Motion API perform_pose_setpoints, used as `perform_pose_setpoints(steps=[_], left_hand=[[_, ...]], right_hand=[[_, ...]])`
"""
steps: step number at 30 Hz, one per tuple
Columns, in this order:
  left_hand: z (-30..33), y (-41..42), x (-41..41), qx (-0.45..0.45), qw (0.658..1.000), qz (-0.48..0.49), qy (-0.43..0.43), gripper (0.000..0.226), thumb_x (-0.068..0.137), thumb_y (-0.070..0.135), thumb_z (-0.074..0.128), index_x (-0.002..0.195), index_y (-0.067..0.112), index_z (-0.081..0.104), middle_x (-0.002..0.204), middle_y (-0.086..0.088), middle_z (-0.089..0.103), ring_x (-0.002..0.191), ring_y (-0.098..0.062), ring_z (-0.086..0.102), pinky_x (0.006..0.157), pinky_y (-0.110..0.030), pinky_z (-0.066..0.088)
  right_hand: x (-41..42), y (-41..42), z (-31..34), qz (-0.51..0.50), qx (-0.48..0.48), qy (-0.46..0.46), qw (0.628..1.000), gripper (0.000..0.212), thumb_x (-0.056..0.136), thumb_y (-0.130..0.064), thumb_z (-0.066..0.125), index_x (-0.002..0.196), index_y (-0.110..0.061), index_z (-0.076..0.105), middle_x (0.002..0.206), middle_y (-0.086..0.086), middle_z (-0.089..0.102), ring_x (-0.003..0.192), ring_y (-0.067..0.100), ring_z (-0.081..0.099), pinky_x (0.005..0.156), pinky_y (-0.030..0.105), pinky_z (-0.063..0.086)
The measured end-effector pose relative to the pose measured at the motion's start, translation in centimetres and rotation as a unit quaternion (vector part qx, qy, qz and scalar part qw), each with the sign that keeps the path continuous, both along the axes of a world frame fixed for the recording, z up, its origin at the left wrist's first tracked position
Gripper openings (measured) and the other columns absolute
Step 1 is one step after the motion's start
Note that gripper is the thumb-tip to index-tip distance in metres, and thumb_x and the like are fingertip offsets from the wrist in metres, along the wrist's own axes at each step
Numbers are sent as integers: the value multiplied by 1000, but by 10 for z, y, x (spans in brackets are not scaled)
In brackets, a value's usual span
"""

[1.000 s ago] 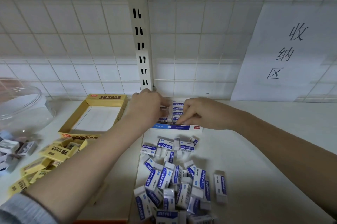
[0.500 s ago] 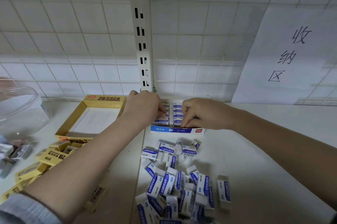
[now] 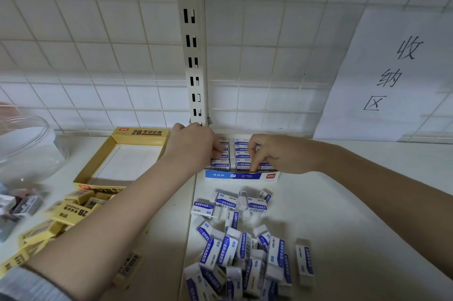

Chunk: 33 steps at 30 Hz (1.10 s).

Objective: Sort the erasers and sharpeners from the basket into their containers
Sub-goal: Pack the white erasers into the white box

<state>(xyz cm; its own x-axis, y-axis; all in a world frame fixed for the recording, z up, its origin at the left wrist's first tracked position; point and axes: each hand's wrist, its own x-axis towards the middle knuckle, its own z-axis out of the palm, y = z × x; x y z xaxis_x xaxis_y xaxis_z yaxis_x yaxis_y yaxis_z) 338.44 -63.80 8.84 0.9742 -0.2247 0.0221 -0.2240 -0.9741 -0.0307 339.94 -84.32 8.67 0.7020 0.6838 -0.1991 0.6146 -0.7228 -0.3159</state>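
A blue-and-white eraser box (image 3: 241, 175) stands against the tiled wall, with rows of blue-white erasers (image 3: 241, 153) packed inside. My left hand (image 3: 196, 146) lies over the box's left side with its curled fingertips on the left column; whether it grips one is hidden. My right hand (image 3: 272, 153) is over the right side. Its thumb and down-pointed index finger pinch an eraser in the front row. Just in front of the box lies a loose pile of blue-white erasers (image 3: 245, 246). An open yellow box (image 3: 117, 143) to the left holds nothing.
Yellow 2B erasers (image 3: 71, 212) are scattered at the front left, partly under my left forearm. Grey sharpeners (image 3: 24, 205) lie at the left edge below a clear plastic container (image 3: 22, 146). A slotted upright (image 3: 193, 55) and a paper sign (image 3: 392, 72) are on the wall.
My right hand's fingers have curled from lying flat on the erasers to an index tip pushed down at the front row. My left hand has stayed on the left column.
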Motion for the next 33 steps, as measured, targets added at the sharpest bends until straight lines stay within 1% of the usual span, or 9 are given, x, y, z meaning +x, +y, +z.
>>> perform_pose_setpoints(steps=[3, 6, 11, 15, 21, 25, 27, 30, 33], left_hand=[[-1, 0, 2, 7, 1000, 1, -5, 26, 94, 34, 54, 117, 45, 60, 112, 11, 60, 112, -12, 46, 95, -34, 27], [0, 0, 2, -14, 1000, 2, 0, 24, 93, 35, 55, 115, 44, 62, 112, 11, 60, 111, -11, 48, 95, -33, 26], [0, 5, -2, -75, 997, 10, 14, 24, 94, 40, 51, 113, 40, 64, 117, 13, 61, 112, -12, 50, 94, -33, 25], [7, 5, -6, -110, 993, 16, 28, 28, 89, 42, 59, 115, 36, 65, 124, 13, 58, 115, -15, 50, 99, -34, 26], [11, 2, -12, -101, 994, 8, 30, 29, 89, 39, 60, 117, 33, 64, 121, 9, 61, 113, -16, 51, 97, -31, 30], [13, 2, -16, -85, 996, 1, 27, 31, 85, 39, 65, 115, 32, 65, 117, 8, 62, 112, -17, 50, 94, -33, 28], [14, 2, -17, -71, 997, 2, 31, 34, 83, 39, 68, 116, 32, 64, 116, 8, 62, 111, -17, 50, 94, -33, 28], [14, -1, -16, -65, 998, 5, 25, 36, 81, 37, 70, 117, 32, 64, 114, 8, 63, 110, -17, 52, 96, -35, 28], [12, -1, -17, -78, 997, 14, 19, 37, 82, 36, 70, 118, 32, 64, 116, 9, 63, 111, -17, 52, 95, -35, 30]], right_hand=[[1, 0, -1, -7, 17, 18, 1000, 43, 93, 9, 37, 106, -12, 72, 103, -14, 40, 102, 3, 41, 82, 14, 43], [3, -1, 1, -15, 36, 36, 999, 42, 94, 7, 40, 107, -15, 72, 102, -16, 44, 103, 5, 45, 87, 17, 45], [-1, -12, 1, -71, 167, 36, 983, 20, 86, -9, 66, 91, -27, 72, 92, -14, 63, 82, -3, 59, 71, 9, 44], [-4, -11, -3, -112, 155, 13, 981, 15, 76, -14, 77, 88, -22, 72, 86, -16, 64, 70, -9, 57, 63, 8, 43], [-8, -6, -6, -123, 136, -21, 983, 12, 77, -12, 76, 87, -18, 72, 82, -17, 61, 70, -10, 58, 66, 9, 46], [-21, -9, -1, -177, 220, -43, 958, 9, 80, -12, 74, 88, -12, 72, 86, -5, 68, 75, -1, 63, 71, 10, 49], [-32, -10, 1, -204, 252, -71, 943, 5, 83, -12, 71, 85, -16, 71, 84, -7, 68, 75, -4, 63, 68, 6, 46], [-50, -11, 2, -234, 275, -82, 929, 11, 85, -14, 68, 80, -24, 69, 81, -9, 71, 75, -3, 66, 70, 8, 48], [-70, -10, 2, -247, 278, -88, 924, 11, 85, -15, 67, 81, -25, 70, 79, -9, 72, 74, -2, 65, 68, 6, 45]])
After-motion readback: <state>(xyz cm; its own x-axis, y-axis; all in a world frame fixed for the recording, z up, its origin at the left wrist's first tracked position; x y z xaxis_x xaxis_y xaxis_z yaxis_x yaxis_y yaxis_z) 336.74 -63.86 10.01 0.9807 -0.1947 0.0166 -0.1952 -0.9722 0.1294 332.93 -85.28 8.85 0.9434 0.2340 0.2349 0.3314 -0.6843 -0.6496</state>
